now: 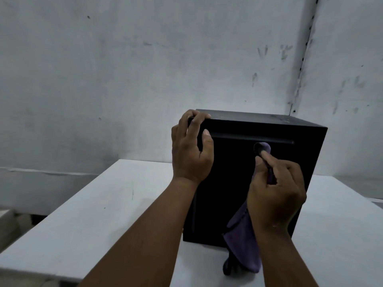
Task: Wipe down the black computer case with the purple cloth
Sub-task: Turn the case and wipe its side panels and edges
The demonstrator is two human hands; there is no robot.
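1. Right hand [275, 189]: fingers curled round the cloth [243, 243]; thumb and forefinger pinch a bunched tip of it and press that tip against the front face of the case [236, 183], just below the horizontal groove near the top; forearm enters from the lower right.
2. Left hand [191, 148]: grips the upper left corner of the case; fingers hooked over the top edge, thumb laid on the front face beside the left end of the groove; forearm enters from the bottom centre.
3. Cloth: purple, dark-stitched edge; bunched tip showing above the right thumb; the rest hangs from under the right hand, in front of the lower front face, its lowest fold down over the surface [93, 220] in front of the case; whether that fold touches the surface cannot be told.
4. Case: black, box-shaped, upright; stands on the surface, right of centre and toward its far side; top face lightly marked with pale smudges toward the back right.
5. Surface: white, flat; left edge and near left edge visible; a few small dark specks left of the left forearm.
6. Wall [124, 69]: pale grey, scuffed, behind the surface; dark vertical seam [304, 54] at the upper right, ending behind the back corner of the case.
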